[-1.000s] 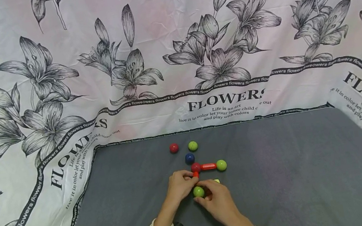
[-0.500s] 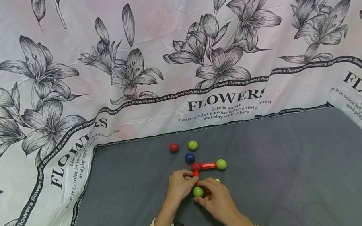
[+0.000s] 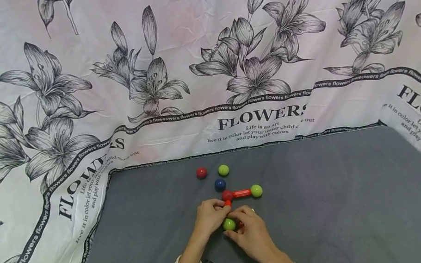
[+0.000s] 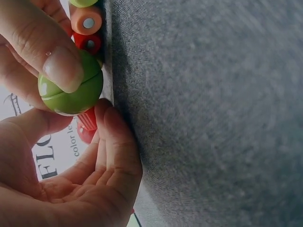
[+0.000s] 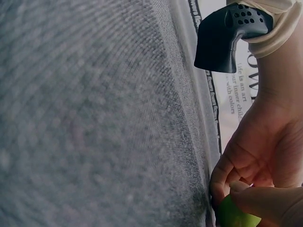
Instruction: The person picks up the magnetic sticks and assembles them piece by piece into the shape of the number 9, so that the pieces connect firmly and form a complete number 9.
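My left hand (image 3: pixel 210 216) pinches a short red rod (image 3: pixel 228 203) whose far end meets a red ball (image 3: pixel 227 195). From that ball another red rod (image 3: pixel 241 193) runs right to a green ball (image 3: pixel 256 190). My right hand (image 3: pixel 250 229) holds a second green ball (image 3: pixel 229 224) at the near end of the pinched rod. In the left wrist view its thumb presses on this green ball (image 4: pixel 71 87), and the ribbed red rod (image 4: pixel 87 119) shows just below. Fingers hide most of that rod. The right wrist view shows only part of the held green ball (image 5: pixel 234 215).
Beyond the hands lie a blue ball (image 3: pixel 220 185), a loose red ball (image 3: pixel 201 173) and a green ball (image 3: pixel 223 170). Orange (image 4: pixel 86 21) and red cylinders (image 4: pixel 89 42) with metal ends sit beside the right hand. A flower-printed cloth (image 3: pixel 259 123) borders the grey table (image 3: pixel 353 200).
The right hand and its green ball have shifted very slightly left and nearer the person. My left hand keeps its pinch on the rod; the view has moved a touch.
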Demonstrator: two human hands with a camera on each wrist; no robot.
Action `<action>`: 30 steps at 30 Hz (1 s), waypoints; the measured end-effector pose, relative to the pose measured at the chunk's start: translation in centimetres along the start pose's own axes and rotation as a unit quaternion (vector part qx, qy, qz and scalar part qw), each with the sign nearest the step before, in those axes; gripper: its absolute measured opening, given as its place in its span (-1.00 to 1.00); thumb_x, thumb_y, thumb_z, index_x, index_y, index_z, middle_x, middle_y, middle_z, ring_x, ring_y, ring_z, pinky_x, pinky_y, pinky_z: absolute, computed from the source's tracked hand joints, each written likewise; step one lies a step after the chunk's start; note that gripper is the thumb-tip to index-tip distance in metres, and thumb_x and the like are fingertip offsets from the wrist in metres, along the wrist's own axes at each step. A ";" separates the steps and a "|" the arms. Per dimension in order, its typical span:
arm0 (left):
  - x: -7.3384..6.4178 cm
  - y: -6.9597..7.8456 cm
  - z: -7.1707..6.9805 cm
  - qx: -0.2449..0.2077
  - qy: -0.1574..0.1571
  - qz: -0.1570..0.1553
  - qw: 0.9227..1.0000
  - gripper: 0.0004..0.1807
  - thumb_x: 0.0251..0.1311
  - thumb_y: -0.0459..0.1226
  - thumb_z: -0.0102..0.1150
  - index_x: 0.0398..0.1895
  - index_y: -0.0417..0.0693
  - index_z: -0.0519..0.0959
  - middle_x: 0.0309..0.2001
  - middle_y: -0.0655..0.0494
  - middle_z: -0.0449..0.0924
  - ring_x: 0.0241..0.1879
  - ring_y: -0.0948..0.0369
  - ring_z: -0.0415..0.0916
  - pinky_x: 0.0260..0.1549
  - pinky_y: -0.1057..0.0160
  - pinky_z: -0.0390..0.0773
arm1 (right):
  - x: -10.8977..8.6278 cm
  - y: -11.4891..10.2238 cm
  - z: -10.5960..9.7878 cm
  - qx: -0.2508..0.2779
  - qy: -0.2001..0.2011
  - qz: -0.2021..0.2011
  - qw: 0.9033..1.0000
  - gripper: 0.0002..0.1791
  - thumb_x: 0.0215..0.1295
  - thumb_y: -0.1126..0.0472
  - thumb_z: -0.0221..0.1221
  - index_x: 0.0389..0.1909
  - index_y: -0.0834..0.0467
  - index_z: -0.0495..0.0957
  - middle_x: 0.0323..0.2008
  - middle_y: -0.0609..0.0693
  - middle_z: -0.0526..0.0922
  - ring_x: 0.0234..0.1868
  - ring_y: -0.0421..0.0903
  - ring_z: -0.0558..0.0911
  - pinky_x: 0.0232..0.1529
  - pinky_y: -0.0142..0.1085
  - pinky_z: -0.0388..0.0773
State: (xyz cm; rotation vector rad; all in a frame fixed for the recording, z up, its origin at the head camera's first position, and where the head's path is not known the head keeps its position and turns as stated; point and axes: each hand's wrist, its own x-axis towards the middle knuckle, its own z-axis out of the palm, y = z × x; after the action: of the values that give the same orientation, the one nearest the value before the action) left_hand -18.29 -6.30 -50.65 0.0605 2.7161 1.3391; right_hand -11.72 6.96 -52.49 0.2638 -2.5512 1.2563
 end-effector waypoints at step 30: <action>0.0 -0.1 -0.2 -0.010 -0.024 0.005 1.000 -0.68 0.15 -0.19 0.32 -0.17 -0.29 0.70 -0.39 -0.09 0.77 -0.49 0.29 0.58 -0.49 0.36 0.48 | 0.1 0.4 0.2 0.016 0.001 -0.009 1.000 -0.59 -0.10 0.33 0.56 -0.16 0.12 0.70 -0.24 -0.05 0.61 -0.37 -0.20 0.59 -0.42 -0.51 0.56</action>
State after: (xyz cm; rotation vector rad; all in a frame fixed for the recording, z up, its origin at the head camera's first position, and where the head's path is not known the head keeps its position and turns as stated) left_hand -18.31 -6.50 -50.58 0.1026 2.6669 1.3496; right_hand -11.97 7.05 -52.82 0.2920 -2.5239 1.2897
